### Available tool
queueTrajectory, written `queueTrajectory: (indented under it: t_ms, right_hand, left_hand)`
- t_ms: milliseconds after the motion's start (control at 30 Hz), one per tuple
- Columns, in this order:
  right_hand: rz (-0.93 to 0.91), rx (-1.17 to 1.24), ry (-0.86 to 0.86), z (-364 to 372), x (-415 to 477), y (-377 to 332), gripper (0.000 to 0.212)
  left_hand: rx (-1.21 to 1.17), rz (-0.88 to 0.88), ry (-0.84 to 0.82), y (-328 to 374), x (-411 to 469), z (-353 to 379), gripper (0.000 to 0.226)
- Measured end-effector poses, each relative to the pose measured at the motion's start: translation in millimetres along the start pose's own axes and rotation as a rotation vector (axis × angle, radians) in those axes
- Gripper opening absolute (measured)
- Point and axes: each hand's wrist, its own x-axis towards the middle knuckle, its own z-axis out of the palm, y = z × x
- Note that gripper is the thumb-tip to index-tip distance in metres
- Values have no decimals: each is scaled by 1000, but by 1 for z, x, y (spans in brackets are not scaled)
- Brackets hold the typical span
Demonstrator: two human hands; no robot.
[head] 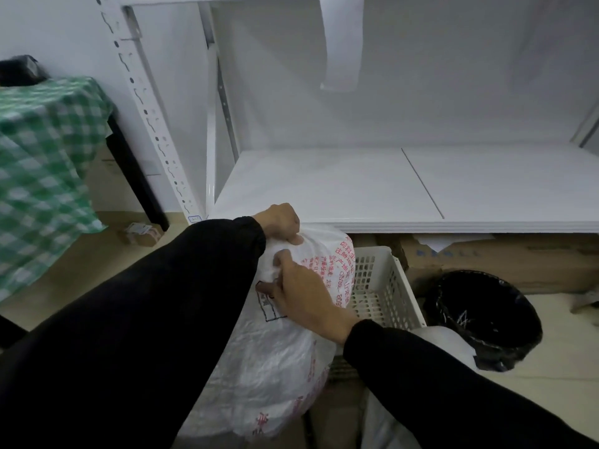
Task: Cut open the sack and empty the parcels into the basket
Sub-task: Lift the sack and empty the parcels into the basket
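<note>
Grip, left hand: closed on a bunch of the sack's fabric at its far upper end, at centre frame just below the shelf edge; the fingers are curled under and the knuckles are turned up.
Grip, right hand: closed on a fold of the same sack just below the left hand, with the thumb pressed into the fabric beside the red lettering.
Sack: a white woven sack with red print, held bulging at lower centre frame, its upper end leaning over the near left corner of the basket.
Basket: a white perforated crate at centre right, below the shelf edge; the part of the floor that shows is seen to be bare.
Parcels: none are seen; they are judged to be inside the sack.
Cutting tool: none is seen in either hand.
Step in hand: judged to be the gathering of the sack's end so that it can be opened or tipped; whether it is already cut cannot be told.
Doing it well: both holds should be kept firm, the mouth should be brought fully over the basket's opening, and the weight should be let down gradually.
Risk: parcels may be spilled toward the black bin at right if the mouth is left over the rim.
</note>
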Motion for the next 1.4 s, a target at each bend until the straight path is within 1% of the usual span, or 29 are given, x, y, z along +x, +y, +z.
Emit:
queueTrajectory:
  t_ms: [67, 100, 167, 233, 333, 400, 467, 533, 600, 633, 667, 700, 733, 767, 800, 833, 867, 900, 933, 1000, 1067, 1100, 1133, 1167, 1200, 1233, 1300, 1367, 1400]
  right_hand:
    - [-103, -100, 14, 2, 0, 8, 37]
    - [-129, -123, 13, 3, 1, 13, 33]
    - [-117, -51, 19, 4, 4, 21, 20]
    - [-103, -10, 47, 4, 7, 26, 18]
    - [-139, -99, 86, 3, 11, 29, 16]
    - [-113, -107, 128, -3, 16, 35, 14]
    - [-63, -51, 198, -13, 25, 40, 14]
    - [41, 8, 226, -21, 33, 43, 16]
    - [146, 27, 204, -25, 41, 43, 18]
    - [179, 23, 199, -25, 44, 44, 18]
    - [204, 22, 202, -25, 46, 44, 20]
    - [234, 29, 209, -26, 48, 42, 22]
    - [254, 45, 222, -27, 50, 39, 24]
    - [273, 72, 233, -29, 50, 36, 24]
    - [293, 101, 244, -32, 50, 33, 24]
    - [319, 130, 256, -35, 49, 30, 24]
    - [343, 155, 274, -38, 48, 30, 23]
    - [367, 171, 292, -41, 47, 30, 22]
    - [387, 178, 309, -43, 46, 32, 21]
    - [431, 178, 319, -45, 44, 37, 21]
    - [450, 194, 275, -47, 45, 41, 22]
    - [444, 199, 234, -49, 47, 41, 22]
    - [434, 204, 194, -51, 49, 41, 20]
    - [426, 214, 159, -53, 51, 39, 18]
    - [414, 219, 130, -55, 53, 36, 22]
    - [384, 202, 121, -58, 55, 34, 34]
    - [228, 85, 207, -65, 60, 28, 62]
    - [16, -94, 297, -74, 69, 21, 78]
    - [-71, -177, 292, -78, 76, 20, 83]
  left_hand:
    - [-11, -16, -39, 7, 5, -1, 26]
    - [-8, -28, -48, 8, 7, -1, 30]
    - [-23, -46, -45, 9, 9, 0, 35]
    - [-39, -54, -42, 11, 11, 1, 35]
    - [-32, -51, -68, 15, 9, -5, 26]
    - [-89, -34, -26, 16, 3, -15, 18]
    - [-68, 20, 89, 11, -6, -27, 23]
    - [27, 48, 305, -1, -17, -39, 33]
    - [-18, 74, 539, -14, -30, -51, 31]
    - [-50, 90, 625, -19, -38, -58, 31]
    - [-67, 98, 675, -22, -45, -64, 34]
    - [-73, 84, 686, -25, -54, -68, 43]
    - [-80, 32, 647, -32, -59, -69, 57]
    - [-116, -53, 562, -42, -64, -67, 72]
    - [-192, -147, 438, -56, -69, -62, 84]
    - [-265, -224, 310, -71, -75, -53, 89]
    - [-279, -270, 206, -87, -81, -42, 89]
    - [-240, -277, 156, -99, -87, -29, 84]
    - [-206, -246, 173, -108, -92, -16, 77]
    - [-229, -108, 348, -114, -101, 6, 55]
    - [-390, -29, 547, -111, -105, 17, 30]
    - [-456, -22, 617, -111, -103, 21, 20]
    - [-493, -43, 675, -114, -97, 24, 31]
    - [-517, -63, 694, -115, -91, 26, 37]
    - [-545, -63, 718, -116, -86, 28, 39]
    - [-579, -59, 727, -117, -78, 29, 39]
    - [-606, -8, 724, -115, -62, 29, 38]
    - [-577, 57, 695, -108, -50, 26, 34]
    - [-566, 96, 688, -102, -46, 24, 33]
